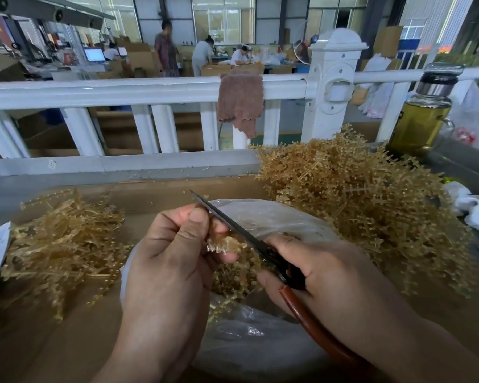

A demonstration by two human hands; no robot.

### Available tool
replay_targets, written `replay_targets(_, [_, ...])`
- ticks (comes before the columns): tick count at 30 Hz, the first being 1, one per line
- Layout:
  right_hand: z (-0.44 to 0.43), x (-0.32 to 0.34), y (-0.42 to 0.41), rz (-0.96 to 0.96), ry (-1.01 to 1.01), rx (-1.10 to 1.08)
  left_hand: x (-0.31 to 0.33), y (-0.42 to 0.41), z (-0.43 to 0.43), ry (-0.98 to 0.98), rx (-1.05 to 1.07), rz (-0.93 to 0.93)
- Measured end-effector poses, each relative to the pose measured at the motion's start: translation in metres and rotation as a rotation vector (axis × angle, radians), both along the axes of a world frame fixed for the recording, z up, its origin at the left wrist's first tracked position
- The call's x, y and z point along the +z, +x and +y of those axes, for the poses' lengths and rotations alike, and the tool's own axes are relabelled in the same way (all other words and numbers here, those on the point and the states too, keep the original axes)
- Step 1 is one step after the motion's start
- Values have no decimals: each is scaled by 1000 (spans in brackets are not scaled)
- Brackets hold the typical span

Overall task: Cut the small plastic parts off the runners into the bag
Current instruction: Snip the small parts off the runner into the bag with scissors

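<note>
My left hand (pixel 172 261) pinches an amber plastic runner (pixel 224 244) with small parts on it, held over the open clear bag (pixel 274 217). My right hand (pixel 324 269) grips scissors (pixel 233 225) by their reddish-brown handles. The dark blades point up and left and lie against the runner beside my left thumb. Loose amber parts (pixel 233 277) lie inside the bag under my hands. A large heap of uncut runners (pixel 357 200) rises on the right. A flatter pile of amber runners (pixel 58 244) lies on the left.
Brown cardboard (pixel 150 194) covers the bench. A white railing (pixel 150 92) with a brown rag (pixel 239 100) hung on it runs along the far edge. A glass bottle of yellow liquid (pixel 421 117) stands at far right, near white plastic bags (pixel 476 208). People work in the background.
</note>
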State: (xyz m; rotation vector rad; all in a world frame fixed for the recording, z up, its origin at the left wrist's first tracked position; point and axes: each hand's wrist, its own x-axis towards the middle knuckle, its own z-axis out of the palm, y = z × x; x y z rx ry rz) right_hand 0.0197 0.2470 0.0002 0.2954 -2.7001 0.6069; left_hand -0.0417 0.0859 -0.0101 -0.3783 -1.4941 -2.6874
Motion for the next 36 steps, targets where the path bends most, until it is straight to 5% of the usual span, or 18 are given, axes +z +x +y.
replay_targets(7, [0,-4,0,-38,-84,-19,-1,-1,-3,-7,1,-4])
replay_targets(15, [0,0,6,-73,-800,76,-2,-5,-6,-7,42,67])
replay_targets(21, [-1,-9,-15,-243,-966,212,-5,2,0,-86,100,121])
replay_targets(26, [-3,-24,-8,108,-1002,117,-5,17,14,-182,92,280])
replay_targets(32, [12,-24,-21,189,-1172,33,-6,22,22,-385,28,307])
replay_targets(36, [27,-10,-22,245,-1197,76,0,16,9,-598,-263,200])
